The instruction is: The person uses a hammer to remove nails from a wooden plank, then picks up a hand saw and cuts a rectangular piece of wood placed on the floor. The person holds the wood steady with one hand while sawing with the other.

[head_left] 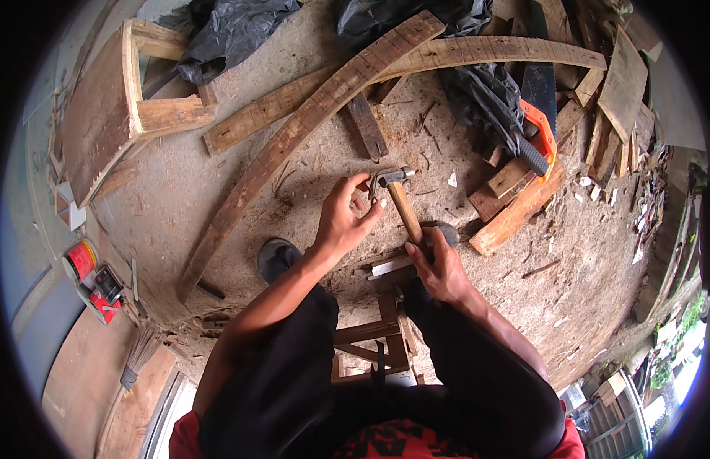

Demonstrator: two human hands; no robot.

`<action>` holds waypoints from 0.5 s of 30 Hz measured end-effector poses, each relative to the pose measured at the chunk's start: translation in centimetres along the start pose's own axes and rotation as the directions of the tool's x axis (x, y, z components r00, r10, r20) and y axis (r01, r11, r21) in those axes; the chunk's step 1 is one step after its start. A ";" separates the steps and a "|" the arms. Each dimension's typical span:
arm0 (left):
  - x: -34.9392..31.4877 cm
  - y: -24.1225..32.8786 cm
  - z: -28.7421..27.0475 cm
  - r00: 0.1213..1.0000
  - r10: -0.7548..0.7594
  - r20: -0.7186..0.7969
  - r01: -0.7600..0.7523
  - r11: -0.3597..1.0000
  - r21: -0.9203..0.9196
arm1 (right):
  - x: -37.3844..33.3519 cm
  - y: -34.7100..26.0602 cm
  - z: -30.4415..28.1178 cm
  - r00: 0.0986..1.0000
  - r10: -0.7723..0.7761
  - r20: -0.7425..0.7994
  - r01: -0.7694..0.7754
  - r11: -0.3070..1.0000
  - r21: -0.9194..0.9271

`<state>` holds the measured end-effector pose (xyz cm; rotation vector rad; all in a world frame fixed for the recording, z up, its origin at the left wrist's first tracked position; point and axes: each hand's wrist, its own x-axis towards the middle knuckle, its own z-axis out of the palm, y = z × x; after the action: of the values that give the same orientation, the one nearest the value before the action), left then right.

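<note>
A claw hammer (405, 213) with a wooden handle and dark metal head is held in front of me, its head pointing away. My right hand (444, 269) is wrapped round the lower handle. My left hand (346, 218) is beside the claw, thumb and fingers apart and curved around that side; whether the fingertips touch the metal is hard to tell. Beyond the hammer, a short dark wood block (366, 126) lies on the ground. Two long wooden planks (294, 141) cross each other past my left hand, one resting over the other.
An orange-handled saw (545, 134) and black plastic lie by stacked wood offcuts (516, 200) at the right. A wooden box frame (102, 115) stands far left, with cans (81, 262) and a stick broom (141, 352) nearer. Between my legs is a small wooden frame (366, 332).
</note>
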<state>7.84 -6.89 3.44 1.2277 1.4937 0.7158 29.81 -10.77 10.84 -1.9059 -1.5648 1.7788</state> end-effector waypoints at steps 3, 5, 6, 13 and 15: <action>-0.1 -0.7 -0.2 0.997 0.065 0.048 -0.070 0.992 0.107 | 0.1 0.1 0.1 1.000 -0.010 -0.007 0.010 1.000 0.001; -0.1 -0.9 -0.2 0.999 0.018 0.049 -0.020 0.999 0.040 | 0.0 -0.1 0.0 1.000 -0.019 -0.011 0.019 1.000 -0.004; -0.1 -0.8 -0.3 0.999 -0.004 0.052 0.004 1.000 0.006 | 0.1 -0.1 0.1 1.000 -0.022 -0.015 0.022 1.000 -0.007; 0.7 -2.0 -1.3 0.990 -0.066 0.122 0.092 0.971 -0.219 | 0.4 0.9 0.1 0.997 0.036 -0.073 -0.032 0.998 0.046; 1.0 -1.4 -1.6 0.992 -0.068 0.109 0.085 0.983 -0.163 | 0.5 1.0 -0.2 0.995 0.075 -0.071 -0.070 0.995 0.067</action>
<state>5.90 -6.10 2.30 1.0588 1.3606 0.7012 30.45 -10.76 9.92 -1.9977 -1.4144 1.7427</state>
